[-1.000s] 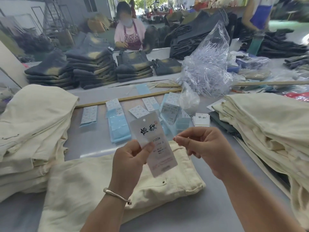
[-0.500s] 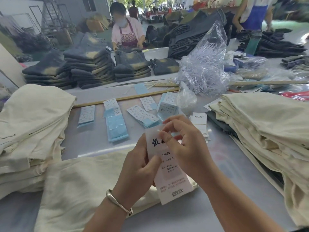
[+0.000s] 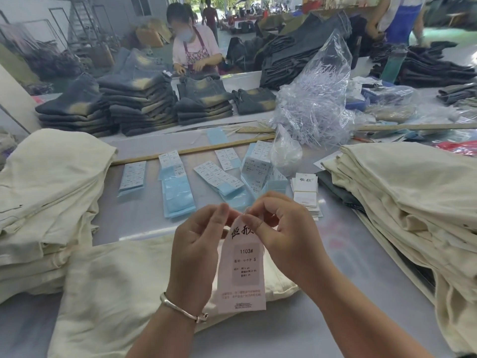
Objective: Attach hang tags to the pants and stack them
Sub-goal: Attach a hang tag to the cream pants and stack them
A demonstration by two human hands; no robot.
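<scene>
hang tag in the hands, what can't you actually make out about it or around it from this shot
- Hang tag, head view: top edge and hole are covered by the left hand and right hand, which pinch it.
- Fastener or string: too small to tell.
- Small print under "1103#": blurred.
- Cream pants underneath: waistband hidden by tag and forearms.

The hang tag (image 3: 241,270) pinched at its top between both hands carries two large black brush characters, "恒欣", partly covered by a finger. Below them a grey panel reads "1103#", then a size line ending in "S"; the smaller lines and red print under it are too fine to read. The same "恒欣" heads the tag stack (image 3: 305,188) on the tabletop, and "1103#" shows on a sticker sheet (image 3: 255,167) beyond it.
</scene>
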